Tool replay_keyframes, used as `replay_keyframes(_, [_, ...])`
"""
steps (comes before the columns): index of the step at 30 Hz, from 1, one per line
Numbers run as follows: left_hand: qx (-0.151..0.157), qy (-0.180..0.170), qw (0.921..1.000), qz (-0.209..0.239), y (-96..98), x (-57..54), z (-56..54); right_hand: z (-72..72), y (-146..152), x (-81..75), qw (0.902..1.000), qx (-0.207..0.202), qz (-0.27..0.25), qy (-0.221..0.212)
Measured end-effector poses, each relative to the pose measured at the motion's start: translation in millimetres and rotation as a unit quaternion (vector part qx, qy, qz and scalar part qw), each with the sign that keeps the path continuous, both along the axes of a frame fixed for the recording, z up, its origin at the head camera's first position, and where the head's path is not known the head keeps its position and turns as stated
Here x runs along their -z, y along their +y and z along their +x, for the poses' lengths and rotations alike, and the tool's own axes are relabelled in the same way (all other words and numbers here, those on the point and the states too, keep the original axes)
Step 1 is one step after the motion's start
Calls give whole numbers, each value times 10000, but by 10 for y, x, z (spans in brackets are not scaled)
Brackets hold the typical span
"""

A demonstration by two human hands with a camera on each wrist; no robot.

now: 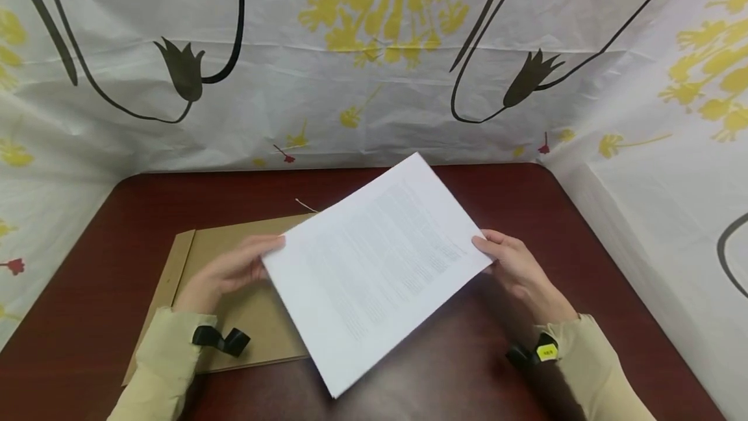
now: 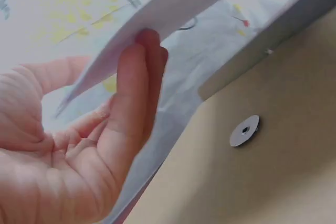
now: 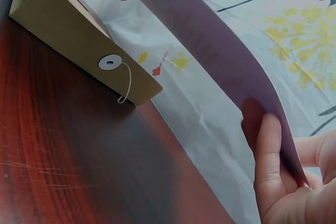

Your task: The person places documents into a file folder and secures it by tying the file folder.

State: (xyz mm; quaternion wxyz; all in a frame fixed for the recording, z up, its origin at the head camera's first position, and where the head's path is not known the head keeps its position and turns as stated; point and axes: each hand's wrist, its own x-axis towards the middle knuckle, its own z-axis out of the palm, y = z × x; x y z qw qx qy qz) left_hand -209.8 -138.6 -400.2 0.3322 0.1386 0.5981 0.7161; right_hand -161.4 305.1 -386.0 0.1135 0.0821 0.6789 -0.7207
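A sheaf of white printed paper is held tilted above the table between both hands. My left hand pinches its left corner, thumb on top and fingers beneath; the left wrist view shows those fingers against the underside. At the opposite corner my right hand pinches the paper the same way, its fingers under the sheet in the right wrist view. Below the left hand lies a brown kraft envelope folder, partly hidden by the paper. It carries a white round button with a string.
The dark red-brown wooden table has rounded far corners. White fabric printed with yellow and grey flowers hangs behind it and along both sides. Black straps circle the wrists over beige sleeves.
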Motion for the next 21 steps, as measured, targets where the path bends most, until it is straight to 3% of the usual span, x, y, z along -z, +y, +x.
replay_keyframes(3, [74,-103,9989,442,-18,-1,43,57,40,15,9998,158,-153,-18])
replay_keyframes(8, [-429,59,9989,-181,94,-18,124,161,62,48,9988,182,-442,-82])
replay_keyframes(14, [-904,271,9917,-873,173,-4,127,331,129,78,9980,-518,-311,-162])
replay_keyframes(18, [-1022,342,9898,-935,182,13,89,420,172,109,9933,-1086,-387,-98])
replay_keyframes(21, [-1076,267,9893,-952,218,21,77,463,194,117,9933,-1134,-197,-41])
